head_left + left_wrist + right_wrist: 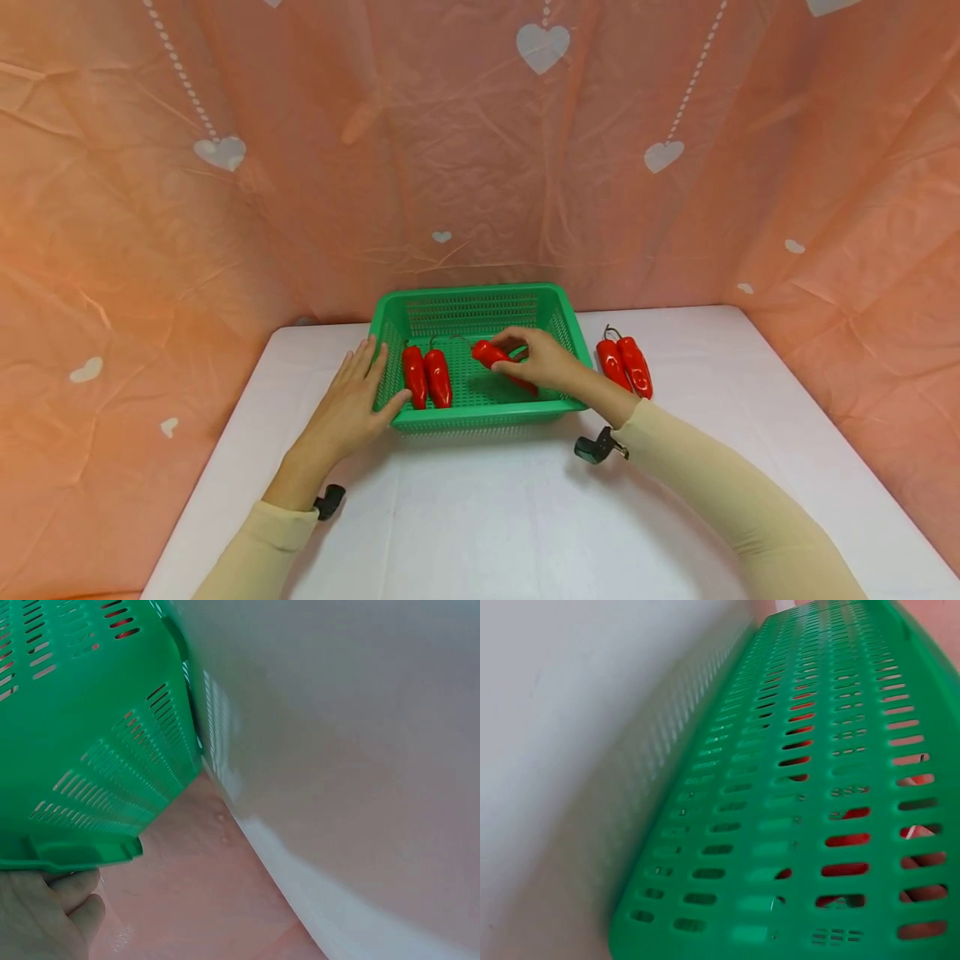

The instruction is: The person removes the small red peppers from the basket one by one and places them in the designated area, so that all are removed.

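A green slotted plastic basket point(480, 412) stands at the far side of the table. Inside it, on the left, two red chili peppers lie side by side, the outer pepper point(414, 377) and the inner pepper point(438, 377). My right hand point(543, 360) reaches over the near right rim and pinches another red chili pepper point(491, 353), held tilted inside the basket. My left hand point(352, 408) rests on the basket's left rim, fingers extended; in the left wrist view, part of the left hand point(45, 915) shows at the rim. The right wrist view shows only the basket's slotted wall point(795, 802), with red behind it.
Two more red chili peppers lie on the table right of the basket, the left one point(613, 363) touching the right one point(636, 367). A white cloth covers the table point(480, 508). An orange curtain point(480, 183) with white hearts hangs close behind the basket.
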Demonstrator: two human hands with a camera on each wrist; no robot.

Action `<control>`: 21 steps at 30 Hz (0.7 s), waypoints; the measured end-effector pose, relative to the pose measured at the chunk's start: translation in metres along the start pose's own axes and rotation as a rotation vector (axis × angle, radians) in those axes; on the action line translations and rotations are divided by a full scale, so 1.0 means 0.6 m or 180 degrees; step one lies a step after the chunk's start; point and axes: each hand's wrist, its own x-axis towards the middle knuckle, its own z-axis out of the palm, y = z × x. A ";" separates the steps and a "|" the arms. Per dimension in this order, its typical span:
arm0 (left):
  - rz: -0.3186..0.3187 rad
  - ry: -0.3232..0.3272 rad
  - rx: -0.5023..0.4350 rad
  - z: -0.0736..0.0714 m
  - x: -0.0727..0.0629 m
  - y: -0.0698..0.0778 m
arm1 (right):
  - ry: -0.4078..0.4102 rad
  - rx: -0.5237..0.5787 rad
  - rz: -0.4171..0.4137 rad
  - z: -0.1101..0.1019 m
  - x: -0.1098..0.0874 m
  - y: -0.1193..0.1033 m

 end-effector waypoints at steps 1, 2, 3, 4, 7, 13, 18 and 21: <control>0.0004 0.0004 0.0002 0.000 0.000 0.000 | 0.0053 0.0022 -0.0017 -0.001 -0.001 -0.001; 0.0008 0.0007 0.0006 0.000 0.000 0.000 | 0.0109 0.0056 -0.0028 -0.003 -0.002 -0.002; 0.0012 0.0009 0.0009 0.000 0.001 0.000 | 0.0159 0.0078 -0.0039 -0.004 -0.004 -0.004; 0.0013 0.0010 0.0010 0.000 0.001 0.000 | 0.0209 0.0105 -0.0041 -0.005 -0.005 -0.005; 0.0009 0.0003 0.0008 0.000 0.001 -0.001 | 0.0337 0.0221 -0.0034 -0.010 -0.008 -0.009; -0.0005 -0.0016 0.0007 0.000 0.001 -0.001 | 0.0494 0.0497 -0.0002 -0.026 -0.015 -0.020; 0.0008 -0.0005 0.0016 0.000 0.001 -0.002 | 0.0634 0.0565 -0.0025 -0.047 -0.025 -0.029; 0.0011 0.0001 0.0017 0.001 0.001 -0.002 | 0.0733 0.0509 -0.0067 -0.063 -0.032 -0.034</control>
